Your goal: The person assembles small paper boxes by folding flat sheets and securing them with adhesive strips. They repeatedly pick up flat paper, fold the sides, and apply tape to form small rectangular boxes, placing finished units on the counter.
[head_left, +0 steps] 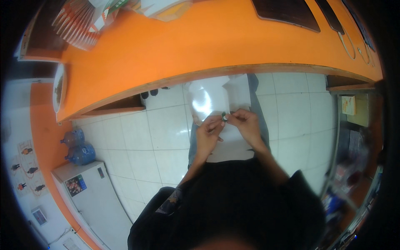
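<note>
A glossy white sheet (204, 98), creased and seemingly of card, lies across my lap, with its far end near the table edge. Over it, my left hand (209, 132) and my right hand (246, 124) meet, fingertips almost together. Between them is a small dark green and white piece (224, 117), too small to name. Both hands are closed, pinching it from either side. The fingers partly hide the piece and the sheet's middle. A paler part of the sheet (231, 146) extends below my hands toward my body.
An orange table (200, 37) curves ahead, bearing a dark laptop (287, 14), fanned orange-white packets (77, 25) and a white dish (60, 87). Left stand a white fridge (98, 196) and blue water bottles (81, 154). A cluttered shelf (350, 158) is at right.
</note>
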Available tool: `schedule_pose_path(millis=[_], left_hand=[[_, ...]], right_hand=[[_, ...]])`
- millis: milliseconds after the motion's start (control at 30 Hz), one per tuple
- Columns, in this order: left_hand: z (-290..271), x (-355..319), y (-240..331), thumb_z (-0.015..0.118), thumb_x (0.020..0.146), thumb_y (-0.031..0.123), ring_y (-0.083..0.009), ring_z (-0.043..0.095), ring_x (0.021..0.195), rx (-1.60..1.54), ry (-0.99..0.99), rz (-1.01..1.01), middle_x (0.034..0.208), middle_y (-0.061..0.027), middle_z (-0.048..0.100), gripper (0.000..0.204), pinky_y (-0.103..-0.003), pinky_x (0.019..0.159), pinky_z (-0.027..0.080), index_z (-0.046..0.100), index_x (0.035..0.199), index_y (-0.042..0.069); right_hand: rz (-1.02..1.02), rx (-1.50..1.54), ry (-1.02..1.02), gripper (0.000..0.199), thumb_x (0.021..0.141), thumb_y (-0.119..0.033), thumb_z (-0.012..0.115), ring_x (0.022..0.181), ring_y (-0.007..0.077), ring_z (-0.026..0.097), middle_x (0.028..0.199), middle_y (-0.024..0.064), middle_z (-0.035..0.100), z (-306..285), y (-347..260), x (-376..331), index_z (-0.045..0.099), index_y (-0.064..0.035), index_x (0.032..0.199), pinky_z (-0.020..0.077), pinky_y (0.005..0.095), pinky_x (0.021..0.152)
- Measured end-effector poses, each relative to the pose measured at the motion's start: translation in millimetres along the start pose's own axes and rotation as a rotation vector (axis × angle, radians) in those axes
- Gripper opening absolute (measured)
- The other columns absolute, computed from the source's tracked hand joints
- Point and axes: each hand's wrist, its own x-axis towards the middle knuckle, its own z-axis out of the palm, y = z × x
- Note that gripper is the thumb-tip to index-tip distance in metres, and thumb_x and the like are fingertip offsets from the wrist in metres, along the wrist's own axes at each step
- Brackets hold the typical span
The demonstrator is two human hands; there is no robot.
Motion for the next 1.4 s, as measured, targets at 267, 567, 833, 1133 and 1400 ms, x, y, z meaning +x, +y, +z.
schedule_pose_path(millis=[267,567,833,1133,1400], left_hand=[[-5,5,-1,0.065,0.087,0.013,-0.0095,0.062,0.079,-0.053,-0.028,-0.042,0.094,-0.0089,0.069,0.026,-0.021,0.048,0.049,0.059,0.110,0.001],[-6,1,-2,0.060,0.091,0.013,-0.0125,0.061,0.090,-0.072,-0.120,0.032,0.106,-0.0084,0.066,0.026,-0.024,0.059,0.052,0.060,0.114,0.002],[-7,-3,-7,0.049,0.097,0.018,-0.0154,0.055,0.104,0.065,-0.091,0.194,0.114,-0.0105,0.059,0.029,-0.027,0.073,0.049,0.059,0.121,0.005],[-11,-18,27,0.048,0.097,0.028,-0.0211,0.064,0.091,0.400,-0.372,0.021,0.119,-0.0190,0.057,0.043,-0.028,0.052,0.054,0.044,0.133,0.005],[-11,18,66,0.068,0.085,0.035,-0.0241,0.067,0.070,0.531,-0.143,0.076,0.094,-0.0178,0.060,0.061,-0.033,0.044,0.052,0.035,0.122,-0.002]], right_hand=[[0.160,0.156,-0.180,0.012,0.087,-0.009,0.065,0.079,0.0076,0.057,0.085,0.0040,0.067,-10,-6,-1,0.068,0.0011,0.093,0.0449,0.0220,0.074],[0.121,0.168,-0.311,0.010,0.084,-0.010,0.068,0.086,0.0105,0.059,0.085,0.0036,0.066,-19,-13,4,0.065,-0.0005,0.086,0.0455,0.0250,0.079],[0.011,0.080,-0.191,0.037,0.082,-0.013,0.072,0.099,0.0195,0.060,0.106,0.0124,0.061,-4,-14,12,0.052,0.0000,0.109,0.0477,0.0312,0.087],[-0.075,-0.200,-0.163,0.043,0.084,-0.013,0.064,0.087,0.0164,0.060,0.097,0.0164,0.064,-13,-11,27,0.054,-0.0018,0.124,0.0478,0.0288,0.078],[-0.096,-0.346,-0.109,0.034,0.079,-0.005,0.061,0.072,0.0139,0.063,0.078,0.0109,0.064,-2,0,-11,0.062,-0.0019,0.113,0.0514,0.0276,0.067]])
